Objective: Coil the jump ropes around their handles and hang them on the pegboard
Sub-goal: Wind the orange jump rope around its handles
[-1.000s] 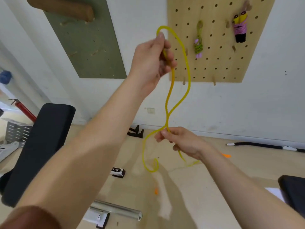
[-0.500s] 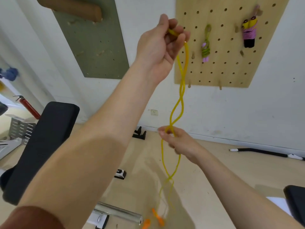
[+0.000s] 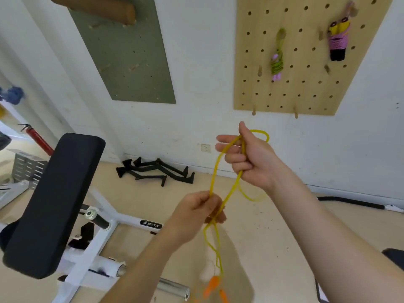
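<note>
White wall (image 3: 196,62), beige floor (image 3: 142,197), black bench (image 3: 54,204).

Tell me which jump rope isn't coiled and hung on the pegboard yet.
The yellow jump rope with the orange handles: it dangles in loose loops. The green jump rope and the pink jump rope hang tightly wound on the pegboard.

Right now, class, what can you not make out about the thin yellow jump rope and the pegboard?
Head view, each:
The orange plastic handles: motion-blurred, cut off by the bottom edge.
The thin yellow jump rope where the left hand pinches it: strands hidden by fingers.
Rope behind the right hand: hidden by that hand.
How the green coiled rope hangs on the light wooden pegboard: too small, blurred.
</note>
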